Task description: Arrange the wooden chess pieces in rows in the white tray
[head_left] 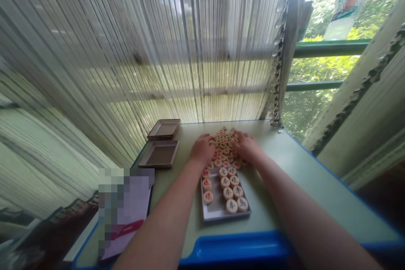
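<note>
A pile of round Chinese chess pieces with red and dark characters lies loose on the table. My left hand rests against the pile's left side, fingers reaching toward the pieces. On the opposite side, my right hand has its fingers spread at the pile's edge; neither hand appears to grip a piece. Nearer to me stands a shallow box. It holds three red-marked pieces in a column on the left and two columns of black-marked pieces on the right, with bare floor between.
Behind to the left are a shallow tray and some stacked trays. A partly blurred flat item with a red object lies at the left edge. The pale table has a blue rim; striped curtains hang beyond it.
</note>
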`<state>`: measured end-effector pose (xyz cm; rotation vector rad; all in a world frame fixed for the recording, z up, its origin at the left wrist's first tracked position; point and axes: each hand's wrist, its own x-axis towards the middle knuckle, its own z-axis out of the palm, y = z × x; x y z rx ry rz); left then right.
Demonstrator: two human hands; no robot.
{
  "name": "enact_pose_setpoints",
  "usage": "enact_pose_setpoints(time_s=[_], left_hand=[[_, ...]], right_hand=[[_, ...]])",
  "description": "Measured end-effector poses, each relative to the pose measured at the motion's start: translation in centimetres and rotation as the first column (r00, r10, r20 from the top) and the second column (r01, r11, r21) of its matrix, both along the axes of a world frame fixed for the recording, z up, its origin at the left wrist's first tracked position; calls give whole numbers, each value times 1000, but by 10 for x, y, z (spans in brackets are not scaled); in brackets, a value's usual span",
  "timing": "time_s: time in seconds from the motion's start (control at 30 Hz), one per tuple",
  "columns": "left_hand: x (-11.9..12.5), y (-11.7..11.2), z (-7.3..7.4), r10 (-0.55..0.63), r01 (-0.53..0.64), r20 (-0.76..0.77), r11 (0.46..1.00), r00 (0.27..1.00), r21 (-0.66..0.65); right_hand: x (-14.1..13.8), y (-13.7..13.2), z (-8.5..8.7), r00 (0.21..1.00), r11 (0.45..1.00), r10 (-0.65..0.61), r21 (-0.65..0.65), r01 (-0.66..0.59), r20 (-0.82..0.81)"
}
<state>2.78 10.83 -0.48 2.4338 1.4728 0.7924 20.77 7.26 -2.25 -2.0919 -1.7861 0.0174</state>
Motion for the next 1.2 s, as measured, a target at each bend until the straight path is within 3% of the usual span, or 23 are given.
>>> enact_pose_setpoints(time_s=[0.07,0.23,0.33,0.47,0.57,0.7,0.8,0.93,1.2], left_hand=[[10,11,7,-38,38,-10,999,999,0],[30,44,22,-202,199,-90,979,975,-44],[33,56,21,-305,300,-156,953,940,-53],[32,65,12,-327,311,-220,944,919,-108],[27,72,6,-301,290,-94,950,949,-118],[14,85,-2,-97,166,225,936,970,-312],[5,91,-7,-74,171,257,910,963,-378],[6,87,-9,-76,168,243,908,967,-383],[16,81,-9,-113,151,128,930,985,-336]], right_hand=[[6,4,-2,998,999,-9,35,11,-55],[29,12,-10,967,990,136,57,-126,-218],[31,12,-13,964,991,115,98,-94,-241],[26,14,-13,960,995,97,17,-96,-262],[25,18,-8,889,993,119,31,-118,-443],[35,32,0,740,996,8,72,55,-673],[43,49,-3,805,994,33,105,37,-593],[50,70,-14,913,983,173,126,-136,-370],[60,74,-17,924,977,212,63,-202,-320]])
